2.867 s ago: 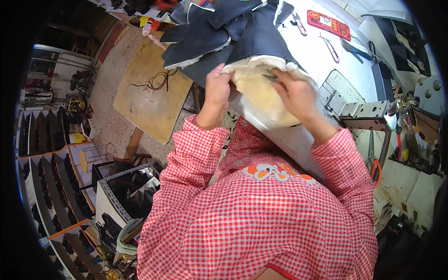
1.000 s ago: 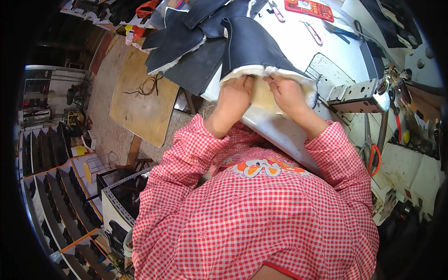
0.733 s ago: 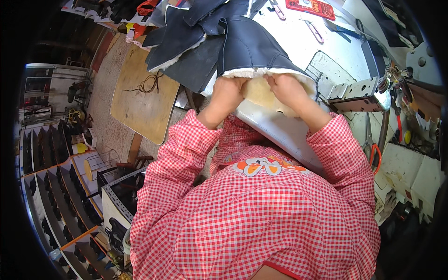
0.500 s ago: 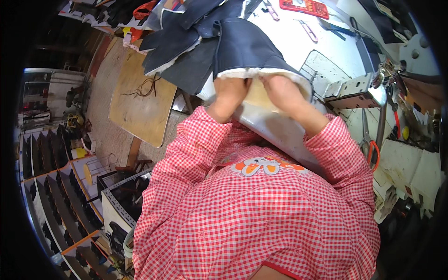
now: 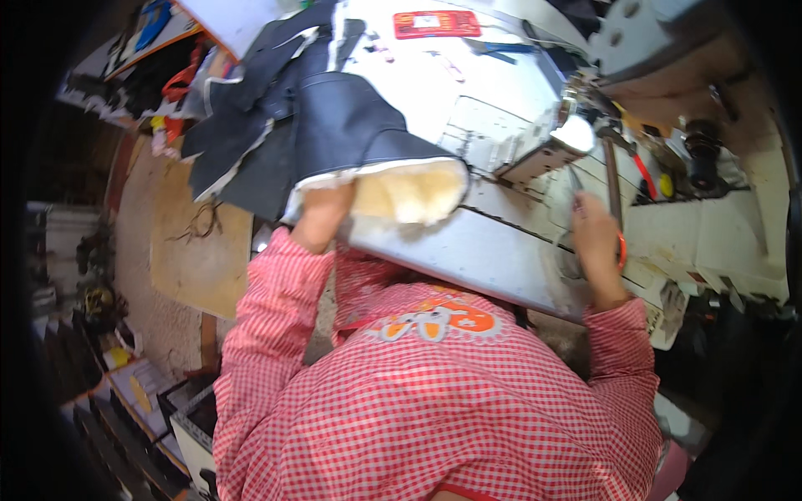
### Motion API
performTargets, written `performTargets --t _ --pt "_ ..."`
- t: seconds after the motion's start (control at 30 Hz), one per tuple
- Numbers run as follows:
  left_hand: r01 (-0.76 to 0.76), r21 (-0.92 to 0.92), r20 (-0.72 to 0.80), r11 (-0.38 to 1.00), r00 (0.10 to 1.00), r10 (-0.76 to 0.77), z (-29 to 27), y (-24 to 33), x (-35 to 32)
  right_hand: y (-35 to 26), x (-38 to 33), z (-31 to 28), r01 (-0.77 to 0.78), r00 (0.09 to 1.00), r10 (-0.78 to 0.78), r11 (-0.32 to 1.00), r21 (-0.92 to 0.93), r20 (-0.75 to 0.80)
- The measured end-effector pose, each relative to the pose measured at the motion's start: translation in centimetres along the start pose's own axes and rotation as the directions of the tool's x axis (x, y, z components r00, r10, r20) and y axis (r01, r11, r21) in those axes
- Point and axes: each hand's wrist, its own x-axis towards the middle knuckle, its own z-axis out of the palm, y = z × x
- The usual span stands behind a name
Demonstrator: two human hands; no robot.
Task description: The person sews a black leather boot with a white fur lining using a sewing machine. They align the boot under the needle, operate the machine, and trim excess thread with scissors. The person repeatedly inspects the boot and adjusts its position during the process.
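Note:
A dark navy leather piece with a thick cream fleece lining lies on the white work table, its fleecy edge toward me. My left hand is closed on the near left corner of that edge, fingertips tucked out of sight against the fleece. Off to the right, my right hand is over the scissors, slightly blurred, with its fingers curled around them. One orange scissor handle shows beside the palm and a bit of grey blade sticks out beyond the fingers.
More dark fleece-edged pieces overlap at the left. A metal machine part stands on the table at the right. Farther back are a red flat case and a pink-handled small tool. A wooden board is below at the left.
My right hand has let go of the fleece edge and moved right to the scissors. The left hand stays on the leather piece. The whole view has shifted, bringing the table leftward.

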Motion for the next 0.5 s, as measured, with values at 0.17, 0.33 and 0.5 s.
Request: performTargets --t 0.17,0.33,0.5 --pt "0.186 -0.052 0.220 0.981 0.960 -0.170 0.0 0.4 -0.4 2.2 2.6 -0.8 0.200 0.928 -0.207 0.978 -0.055 -0.310" --pt "0.676 -0.206 0.775 0.707 0.554 -0.304 -1.4 -2.6 0.3 2.6 -2.9 -0.5 0.165 0.978 -0.163 0.986 0.002 -0.131" --pt "0.863 -0.318 0.866 -0.393 0.433 0.250 -0.3 -7.2 -0.6 3.0 -6.7 0.0 0.150 0.981 -0.152 0.988 -0.029 -0.121"
